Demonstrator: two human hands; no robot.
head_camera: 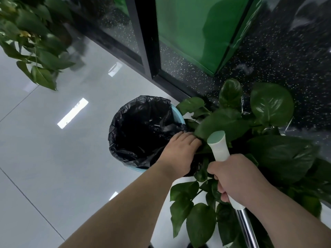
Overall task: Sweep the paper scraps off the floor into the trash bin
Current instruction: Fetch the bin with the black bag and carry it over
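The right grip point(238, 176) clamps the white-capped chrome broom handle point(217, 147). The nearer left grip point(180, 151), hold unclear, touches the black-lined blue trash bin point(116, 122) just forward-left.

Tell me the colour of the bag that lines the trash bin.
The bag is black; head view.

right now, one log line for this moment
left hand: at trash bin rim, grip hidden by leaves | right hand: grips white handle | paper scraps: none in view

Head-worn camera looks steeply down at floor point(53, 158).
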